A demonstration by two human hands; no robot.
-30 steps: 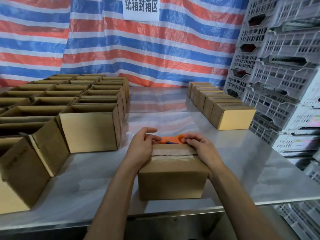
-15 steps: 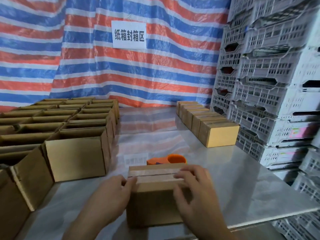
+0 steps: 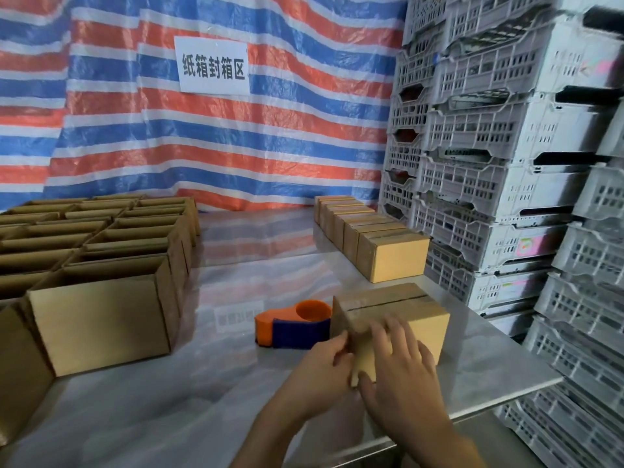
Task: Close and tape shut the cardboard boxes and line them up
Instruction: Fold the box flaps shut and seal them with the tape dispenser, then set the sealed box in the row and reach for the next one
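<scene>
Left hand point(image 3: 320, 368) grips box point(image 3: 427, 327) (seemingly taped).

Left hand point(image 3: 320, 363) gripping; right hand point(image 3: 401, 369) flat, spread.

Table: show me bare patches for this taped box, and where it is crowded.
Free on the table: the middle lane between the open boxes and the sealed row, back to the tarp; the near strip before the open boxes; the corner right of the taped box. Crowded: the left side, the far right edge along the crates, around the tape dispenser.
</scene>
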